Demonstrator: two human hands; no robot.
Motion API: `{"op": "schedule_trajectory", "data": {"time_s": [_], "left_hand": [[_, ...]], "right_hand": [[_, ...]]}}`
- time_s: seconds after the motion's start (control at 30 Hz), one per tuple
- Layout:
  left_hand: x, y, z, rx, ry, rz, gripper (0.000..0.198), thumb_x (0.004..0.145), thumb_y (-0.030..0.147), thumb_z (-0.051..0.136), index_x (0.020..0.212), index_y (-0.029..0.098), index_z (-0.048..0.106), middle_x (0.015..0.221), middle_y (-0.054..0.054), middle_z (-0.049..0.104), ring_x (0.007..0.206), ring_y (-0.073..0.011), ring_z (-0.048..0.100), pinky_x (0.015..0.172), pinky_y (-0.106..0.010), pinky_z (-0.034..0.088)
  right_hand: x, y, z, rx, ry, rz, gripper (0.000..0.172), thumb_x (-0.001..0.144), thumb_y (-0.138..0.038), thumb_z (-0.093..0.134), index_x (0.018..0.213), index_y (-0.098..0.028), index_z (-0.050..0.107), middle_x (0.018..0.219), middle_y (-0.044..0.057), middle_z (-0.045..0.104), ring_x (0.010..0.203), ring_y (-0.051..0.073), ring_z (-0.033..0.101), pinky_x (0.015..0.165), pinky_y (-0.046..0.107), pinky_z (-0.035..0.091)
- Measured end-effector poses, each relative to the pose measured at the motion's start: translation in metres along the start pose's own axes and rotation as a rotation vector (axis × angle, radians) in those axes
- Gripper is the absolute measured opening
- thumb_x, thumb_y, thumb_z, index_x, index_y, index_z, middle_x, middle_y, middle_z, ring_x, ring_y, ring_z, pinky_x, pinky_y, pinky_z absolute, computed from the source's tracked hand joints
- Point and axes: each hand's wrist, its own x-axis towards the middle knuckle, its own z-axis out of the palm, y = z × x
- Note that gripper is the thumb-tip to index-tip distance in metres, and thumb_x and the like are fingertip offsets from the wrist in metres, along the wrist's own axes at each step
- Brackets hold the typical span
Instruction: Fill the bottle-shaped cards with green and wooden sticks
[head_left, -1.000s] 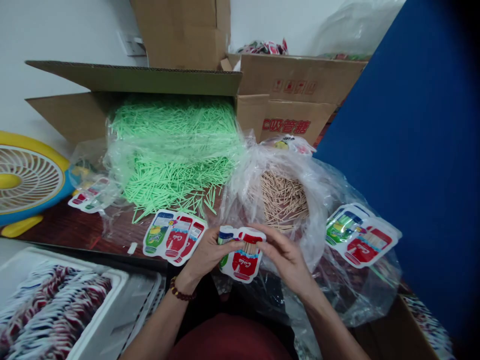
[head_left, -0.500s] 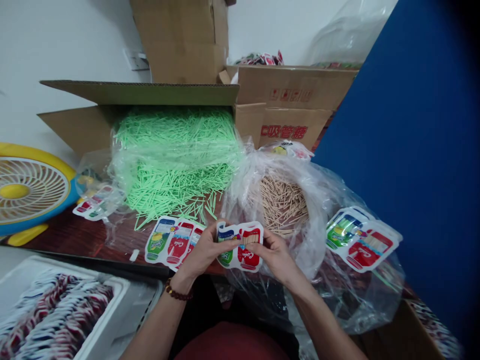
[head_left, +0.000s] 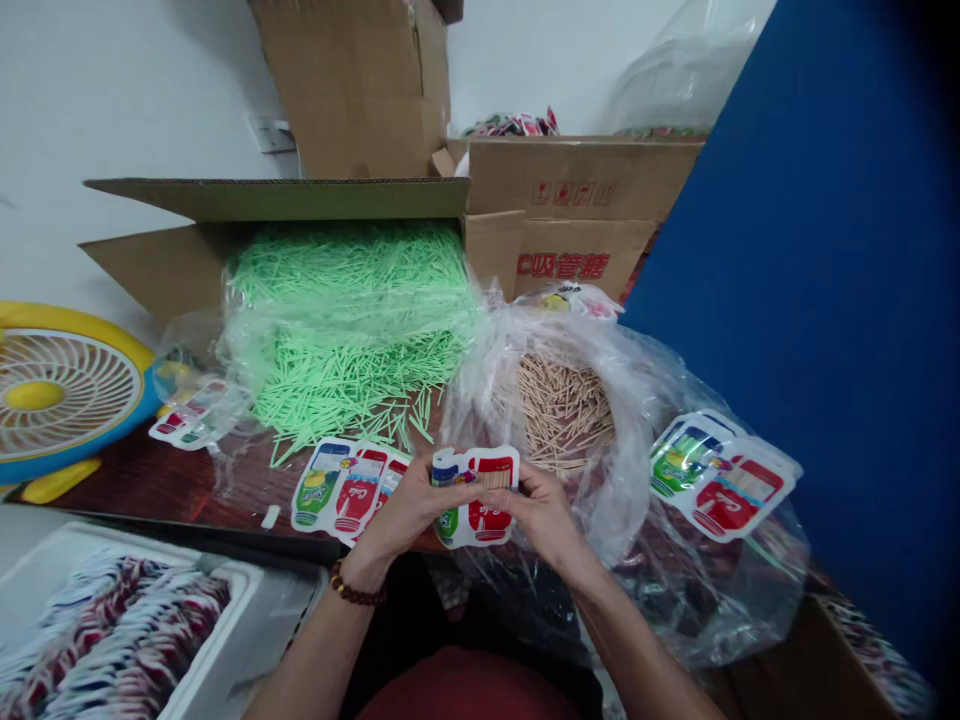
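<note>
Both hands grip one printed packet [head_left: 491,522] shaped like a green drink can beside a red cola can, with a row of tan sticks at its red half. My left hand [head_left: 409,500] closes on the left edge, its thumb across the front. On the right edge, my right hand [head_left: 544,510] pinches with its thumb near the sticks. Similar packets [head_left: 352,485] lie just left of my left hand. Behind my right hand is a plastic bag [head_left: 630,360] holding a pile of thin tan sticks [head_left: 566,410]. Fingers behind the packet are hidden.
Bright green sticks [head_left: 360,380] spill from a bagged cardboard box [head_left: 277,200] at the back. More packets [head_left: 724,475] rest on the plastic at right. A fan [head_left: 67,385] stands at left, above a white foam box [head_left: 240,600] full of packets. A blue panel [head_left: 810,300] borders the right.
The right thumb has shifted slightly down and left on the packet, showing more of the tan sticks. The whole view has moved a little; both hands still hold the packet.
</note>
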Motion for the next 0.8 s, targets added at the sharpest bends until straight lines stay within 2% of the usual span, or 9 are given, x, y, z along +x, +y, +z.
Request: {"op": "schedule_trajectory", "data": {"time_s": [0.1, 0.23, 0.4, 0.5, 0.63, 0.8], "left_hand": [[0.001, 0.001, 0.001, 0.061, -0.027, 0.029, 0.022, 0.067, 0.026, 0.079, 0.079, 0.011, 0.068, 0.067, 0.001, 0.065, 0.061, -0.0109, 0.057, 0.059, -0.021, 0.045], [0.001, 0.000, 0.002, 0.048, 0.020, 0.016, 0.021, 0.068, 0.028, 0.078, 0.075, 0.012, 0.067, 0.062, 0.003, 0.063, 0.057, -0.0104, 0.056, 0.056, -0.021, 0.044], [0.001, 0.000, 0.005, 0.056, 0.020, 0.032, 0.020, 0.065, 0.027, 0.081, 0.074, 0.014, 0.069, 0.065, 0.003, 0.066, 0.058, -0.0099, 0.057, 0.056, -0.019, 0.045], [0.002, -0.002, 0.006, 0.062, 0.024, 0.054, 0.019, 0.067, 0.028, 0.080, 0.074, 0.013, 0.070, 0.065, 0.002, 0.068, 0.058, -0.0104, 0.058, 0.055, -0.019, 0.045], [0.003, -0.004, 0.006, 0.063, 0.027, 0.074, 0.017, 0.069, 0.027, 0.078, 0.075, 0.013, 0.071, 0.064, 0.001, 0.068, 0.058, -0.0117, 0.059, 0.057, -0.020, 0.046], [0.003, -0.007, 0.006, 0.112, -0.015, 0.063, 0.017, 0.068, 0.027, 0.078, 0.074, 0.012, 0.071, 0.063, 0.001, 0.066, 0.056, -0.0116, 0.057, 0.055, -0.021, 0.044]], "right_hand": [[0.002, 0.004, -0.007, -0.043, -0.050, -0.013, 0.029, 0.063, -0.030, 0.079, 0.089, -0.019, 0.071, 0.080, 0.000, 0.073, 0.071, 0.017, 0.066, 0.070, 0.030, 0.054], [0.001, 0.010, -0.020, -0.116, -0.091, -0.038, 0.023, 0.069, -0.029, 0.075, 0.089, -0.018, 0.070, 0.085, 0.001, 0.072, 0.077, 0.017, 0.066, 0.076, 0.030, 0.052], [-0.004, 0.011, -0.022, -0.121, -0.136, -0.047, 0.030, 0.078, -0.031, 0.069, 0.106, -0.023, 0.065, 0.097, 0.001, 0.071, 0.085, 0.018, 0.065, 0.081, 0.034, 0.052], [-0.005, 0.010, -0.022, -0.112, -0.133, -0.052, 0.027, 0.077, -0.030, 0.069, 0.103, -0.022, 0.065, 0.094, 0.001, 0.070, 0.084, 0.018, 0.065, 0.081, 0.033, 0.051], [-0.004, 0.009, -0.025, -0.198, -0.007, -0.110, 0.017, 0.074, -0.031, 0.073, 0.083, -0.018, 0.067, 0.079, 0.000, 0.069, 0.075, 0.016, 0.063, 0.073, 0.029, 0.050], [-0.001, 0.006, -0.022, -0.079, -0.124, -0.057, 0.027, 0.071, -0.028, 0.075, 0.097, -0.021, 0.068, 0.088, -0.001, 0.072, 0.078, 0.016, 0.066, 0.075, 0.029, 0.052]]}}
